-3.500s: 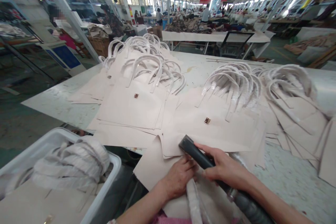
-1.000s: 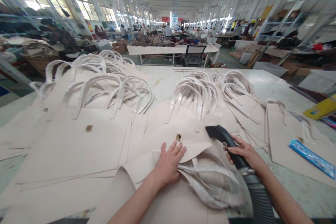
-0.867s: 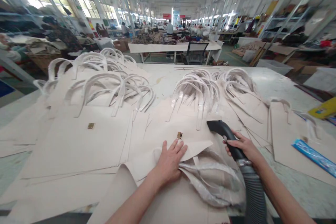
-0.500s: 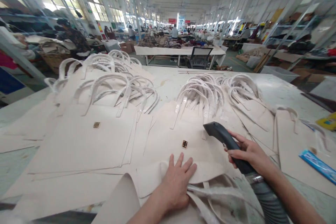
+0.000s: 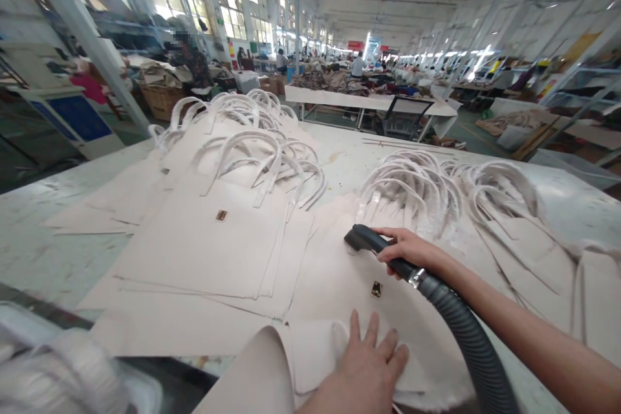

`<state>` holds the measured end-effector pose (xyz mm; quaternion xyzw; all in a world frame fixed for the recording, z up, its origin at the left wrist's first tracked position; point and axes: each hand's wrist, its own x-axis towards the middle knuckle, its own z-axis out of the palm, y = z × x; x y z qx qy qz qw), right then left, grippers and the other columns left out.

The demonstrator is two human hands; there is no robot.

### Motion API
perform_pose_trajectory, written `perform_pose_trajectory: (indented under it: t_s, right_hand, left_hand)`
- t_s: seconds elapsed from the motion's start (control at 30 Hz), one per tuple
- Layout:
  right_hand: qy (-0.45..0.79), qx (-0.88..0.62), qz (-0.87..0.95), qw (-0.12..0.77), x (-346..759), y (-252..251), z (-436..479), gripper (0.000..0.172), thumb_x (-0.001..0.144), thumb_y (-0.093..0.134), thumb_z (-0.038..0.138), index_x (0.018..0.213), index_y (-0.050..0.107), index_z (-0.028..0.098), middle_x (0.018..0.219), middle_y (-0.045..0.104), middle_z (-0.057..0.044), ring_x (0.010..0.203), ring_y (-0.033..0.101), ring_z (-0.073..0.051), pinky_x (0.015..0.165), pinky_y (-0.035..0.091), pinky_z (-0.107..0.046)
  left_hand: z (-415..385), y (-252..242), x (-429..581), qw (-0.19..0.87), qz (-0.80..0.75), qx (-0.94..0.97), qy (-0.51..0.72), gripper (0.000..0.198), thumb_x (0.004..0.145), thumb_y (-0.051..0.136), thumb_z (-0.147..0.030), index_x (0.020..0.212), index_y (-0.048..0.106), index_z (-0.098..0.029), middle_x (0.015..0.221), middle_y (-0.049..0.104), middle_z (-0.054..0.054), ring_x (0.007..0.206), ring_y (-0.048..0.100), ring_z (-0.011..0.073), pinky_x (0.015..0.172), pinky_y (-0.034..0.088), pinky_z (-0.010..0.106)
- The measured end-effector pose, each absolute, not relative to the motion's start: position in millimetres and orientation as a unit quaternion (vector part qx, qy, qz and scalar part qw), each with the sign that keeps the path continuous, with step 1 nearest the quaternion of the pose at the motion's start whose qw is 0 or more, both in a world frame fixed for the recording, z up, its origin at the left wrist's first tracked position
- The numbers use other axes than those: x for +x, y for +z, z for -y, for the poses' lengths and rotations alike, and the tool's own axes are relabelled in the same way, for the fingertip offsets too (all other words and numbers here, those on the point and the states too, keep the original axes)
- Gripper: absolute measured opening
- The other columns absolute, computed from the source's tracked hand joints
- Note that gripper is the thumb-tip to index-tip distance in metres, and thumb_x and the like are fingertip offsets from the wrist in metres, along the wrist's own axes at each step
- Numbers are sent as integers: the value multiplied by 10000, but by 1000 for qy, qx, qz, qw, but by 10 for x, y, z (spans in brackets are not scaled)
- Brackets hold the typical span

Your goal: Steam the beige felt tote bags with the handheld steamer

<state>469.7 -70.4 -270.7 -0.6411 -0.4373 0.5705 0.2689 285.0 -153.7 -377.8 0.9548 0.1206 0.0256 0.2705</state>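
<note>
Gripping nozzle (image 5: 361, 238) in right hand (image 5: 408, 252), up-left of the near badge (image 5: 376, 290); resting left hand (image 5: 371, 362), released and spread, below that badge on its panel (image 5: 330, 268). Seemingly partway there; cannot tell done from undone in stack (image 5: 194, 259) left of badge.

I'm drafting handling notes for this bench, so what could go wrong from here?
The black nozzle in the right hand is close to the metal tag and might scratch it. The ribbed hose bends close by and could drag on the beige panel under the left hand. The curled sheet to the left of that hand may crease if pressed.
</note>
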Motion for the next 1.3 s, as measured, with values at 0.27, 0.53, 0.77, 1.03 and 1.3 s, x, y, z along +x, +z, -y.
perform_pose_trajectory:
  t_s: [0.27, 0.53, 0.77, 1.03, 1.3]
  right_hand:
    - [586, -637, 448, 225, 4370, -2810, 69, 665, 561, 582, 53, 1211, 467, 130, 481, 605, -5, 386, 581, -200, 310, 464, -243]
    - [522, -635, 472, 318, 4333, -2740, -53, 651, 586, 602, 74, 1215, 472, 178, 513, 605, 22, 428, 597, -177, 357, 477, -220]
    - [478, -650, 448, 385, 4905, -2402, 992, 766, 621, 617, 150, 1319, 305, 197, 567, 596, 26, 451, 596, -174, 384, 486, -249]
    - [547, -628, 448, 325, 4627, -2758, 1143, 727, 583, 585, 97, 1274, 379, 184, 560, 595, 35, 409, 583, -174, 353, 473, -254]
    - [555, -645, 460, 254, 4102, -2852, 128, 207, 831, 558, 201, 1022, 544, 125, 697, 593, 16, 494, 557, -86, 447, 486, -211]
  left_hand:
    - [1553, -3832, 2856, 235, -134, 962, 48, 501, 887, 240, -464, 1311, 315, -208, 1352, 325, 125, 1229, 192, 424, 874, 173, 702]
    - [1555, -3809, 2795, 229, -127, 963, 57, 541, 853, 318, -492, 1315, 269, -215, 1338, 327, 126, 1229, 202, 394, 894, 151, 684]
    - [1412, -3385, 2806, 230, -162, 959, 43, 316, 714, 502, -267, 1021, 511, -194, 1003, 550, 72, 1019, 451, 245, 979, 225, 477]
    - [1229, -3396, 2911, 195, -255, 947, -26, 386, 721, 486, -360, 1068, 514, -193, 1241, 413, 128, 1175, 291, 331, 932, 257, 530]
    - [1305, -3366, 2895, 195, -252, 947, -26, 553, 706, 512, -345, 1233, 403, -217, 1337, 329, 97, 1215, 234, 327, 958, 245, 520]
